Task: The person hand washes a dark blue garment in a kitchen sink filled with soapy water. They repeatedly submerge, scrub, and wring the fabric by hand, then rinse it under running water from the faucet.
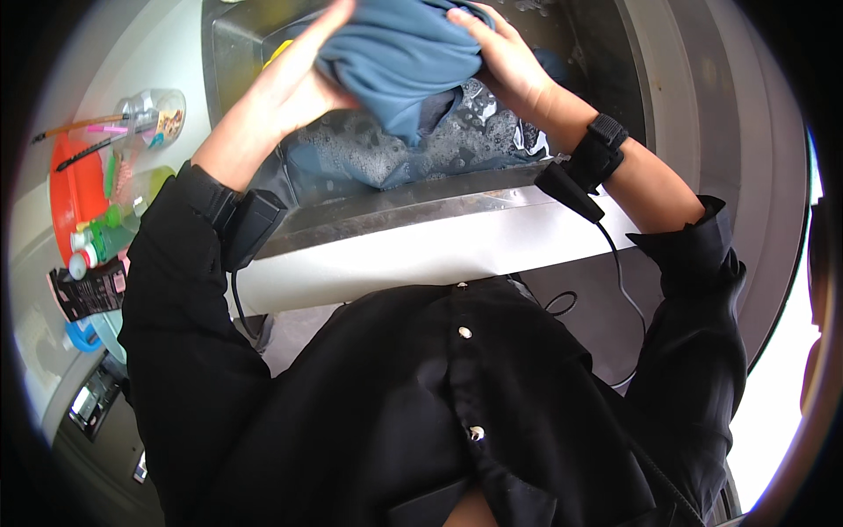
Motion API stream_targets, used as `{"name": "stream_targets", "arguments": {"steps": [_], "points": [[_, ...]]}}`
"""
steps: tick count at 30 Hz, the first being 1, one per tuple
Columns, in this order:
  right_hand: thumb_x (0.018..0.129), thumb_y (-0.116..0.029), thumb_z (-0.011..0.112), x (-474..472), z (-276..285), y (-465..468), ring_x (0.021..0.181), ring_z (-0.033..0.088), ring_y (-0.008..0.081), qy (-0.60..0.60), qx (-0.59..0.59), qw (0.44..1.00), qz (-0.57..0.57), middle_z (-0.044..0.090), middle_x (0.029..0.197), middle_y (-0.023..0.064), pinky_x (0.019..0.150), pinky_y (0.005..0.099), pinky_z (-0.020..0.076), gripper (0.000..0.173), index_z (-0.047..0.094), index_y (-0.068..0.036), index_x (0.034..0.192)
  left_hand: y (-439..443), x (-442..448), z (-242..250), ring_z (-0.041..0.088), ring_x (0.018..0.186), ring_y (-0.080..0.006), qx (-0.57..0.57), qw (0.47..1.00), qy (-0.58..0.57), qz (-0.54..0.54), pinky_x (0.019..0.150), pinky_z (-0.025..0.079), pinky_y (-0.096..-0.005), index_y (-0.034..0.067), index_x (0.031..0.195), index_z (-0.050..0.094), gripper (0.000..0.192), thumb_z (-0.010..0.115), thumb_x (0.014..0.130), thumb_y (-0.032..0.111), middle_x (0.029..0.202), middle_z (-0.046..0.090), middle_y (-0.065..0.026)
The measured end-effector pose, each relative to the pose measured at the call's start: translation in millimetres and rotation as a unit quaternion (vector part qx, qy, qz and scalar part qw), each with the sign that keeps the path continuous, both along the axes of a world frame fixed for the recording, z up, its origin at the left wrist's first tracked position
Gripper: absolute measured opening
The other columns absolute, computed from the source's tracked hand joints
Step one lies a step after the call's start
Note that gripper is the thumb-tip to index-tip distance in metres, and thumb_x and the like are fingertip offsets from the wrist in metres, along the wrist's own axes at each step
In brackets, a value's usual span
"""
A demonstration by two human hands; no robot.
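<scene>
Both hands hold up a bunched blue-grey cloth garment (pixel 402 59) over a dark sink basin (pixel 316 221). My left hand (pixel 306 82) is at the cloth's left side, its thumb raised along the edge and its fingers partly hidden beneath. At the right side, my right hand (pixel 510 56) grips the fabric with the thumb on top. A darker inner fold shows at the bundle's lower end. Below it, more blue cloth (pixel 382 171) lies in sudsy water (pixel 342 145). Something yellow (pixel 278 53) shows behind my left wrist.
Left of the basin are a clear jar (pixel 155 118) with brushes, a red-orange basin (pixel 74 191), a green bottle (pixel 105 240) and a black packet (pixel 89 290). The sink's metal front rim (pixel 408 212) runs before my body. Cables hang from both wrist devices.
</scene>
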State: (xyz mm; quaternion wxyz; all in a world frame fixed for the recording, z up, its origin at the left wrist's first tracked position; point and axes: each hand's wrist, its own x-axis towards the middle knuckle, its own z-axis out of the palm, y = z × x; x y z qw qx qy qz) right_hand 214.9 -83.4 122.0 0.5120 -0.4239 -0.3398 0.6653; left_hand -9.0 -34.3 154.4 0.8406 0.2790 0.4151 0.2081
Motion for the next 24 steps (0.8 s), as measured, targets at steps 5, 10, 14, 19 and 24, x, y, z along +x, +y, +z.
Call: {"name": "stream_targets", "arguments": {"steps": [5,10,14,19,24], "points": [[0.095,-0.027,0.048,0,15,2,0.111,0.053,0.0192,0.078,-0.038,0.994,0.069,0.055,0.123,0.0103,0.095,0.0346,0.0424,0.037,0.051,-0.003,0.123,-18,6,5,0.044,0.123,-0.0274,0.114,0.991,0.063,-0.003,0.099,0.039,-0.0516,0.008,0.137,0.032,0.063,0.063,0.087,0.029,0.134,0.041,-0.0143],[0.093,-0.032,0.049,0,38,-1,0.100,0.058,0.0199,0.045,-0.116,0.988,0.093,0.061,0.111,0.0097,0.092,0.0350,0.0447,0.035,0.056,-0.004,0.113,-44,-2,15,0.046,0.120,-0.0260,0.156,0.984,0.057,0.065,0.097,0.043,-0.0481,0.006,0.135,0.035,0.060,0.064,0.085,0.025,0.131,0.044,-0.0134],[0.083,-0.069,0.041,6,34,2,0.123,0.038,0.0288,-0.102,-0.101,0.983,0.115,0.044,0.133,0.0113,0.103,0.0579,0.0207,0.073,0.041,-0.016,0.134,-63,-13,17,0.052,0.114,-0.0255,0.133,0.980,0.001,0.151,0.095,0.044,-0.0475,0.004,0.129,0.042,0.048,0.060,0.087,0.019,0.125,0.051,-0.0131],[0.079,-0.066,0.052,8,23,8,0.136,0.018,0.0347,-0.131,-0.127,0.972,0.150,0.019,0.147,0.0217,0.108,0.0575,0.0122,0.089,0.023,-0.012,0.144,-95,-34,26,0.057,0.105,-0.0273,0.084,0.945,-0.156,0.274,0.089,0.045,-0.0562,0.007,0.115,0.056,0.035,0.063,0.080,0.009,0.111,0.059,-0.0112],[0.088,-0.037,0.051,-28,36,-4,0.111,0.047,0.0147,-0.280,-0.098,0.924,0.241,0.057,0.113,-0.0003,0.095,0.0378,0.0293,0.045,0.047,-0.015,0.127,-160,-92,53,0.056,0.104,-0.0239,0.138,0.878,-0.238,0.393,0.091,0.048,-0.0447,0.000,0.118,0.050,0.036,0.061,0.084,0.006,0.110,0.057,-0.0142]]}}
